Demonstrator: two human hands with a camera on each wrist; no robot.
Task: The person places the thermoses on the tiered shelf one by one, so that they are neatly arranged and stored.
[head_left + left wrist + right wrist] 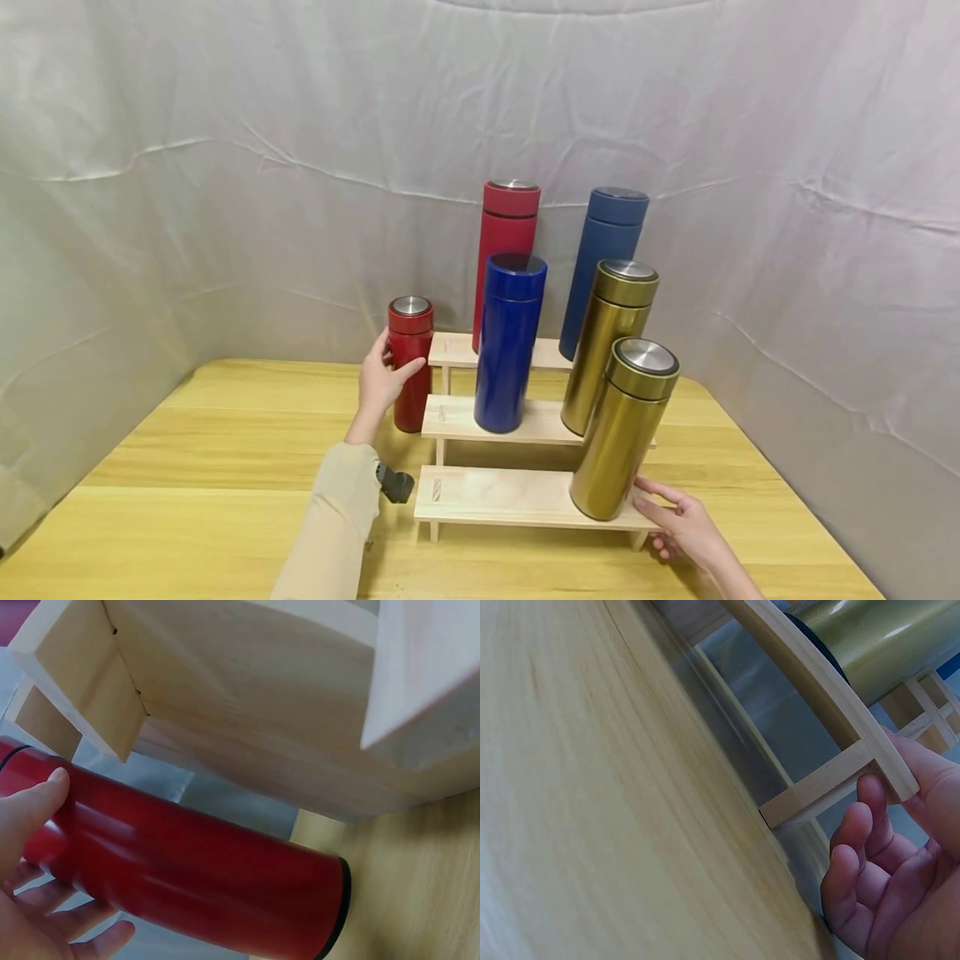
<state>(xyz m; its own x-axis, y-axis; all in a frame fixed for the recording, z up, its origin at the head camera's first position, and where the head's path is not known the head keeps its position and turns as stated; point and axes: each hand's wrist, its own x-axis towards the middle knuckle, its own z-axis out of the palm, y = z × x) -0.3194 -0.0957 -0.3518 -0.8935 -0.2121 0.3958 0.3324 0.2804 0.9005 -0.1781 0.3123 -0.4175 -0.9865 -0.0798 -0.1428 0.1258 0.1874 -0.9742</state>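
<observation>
My left hand (380,379) holds a short red thermos flask (411,392) with a steel-topped lid, thumb on one side and fingers round the other. The flask stands upright at the left of a wooden stepped stand (495,492). In the left wrist view the thumb presses near the lid of the red flask (187,855), whose black-rimmed base is by the tabletop. My right hand (686,529) pinches the right end of the stand's lowest shelf. In the right wrist view its curled fingers (855,825) lie under that shelf end, beside a leg. A gold flask (626,433) stands close by on this shelf.
The middle shelf bears a glossy blue flask (512,350) and a second gold flask (611,346). On the top shelf are a tall red flask (508,242) and a matte blue flask (606,250). Grey cloth (300,208) surrounds the wooden table (187,492).
</observation>
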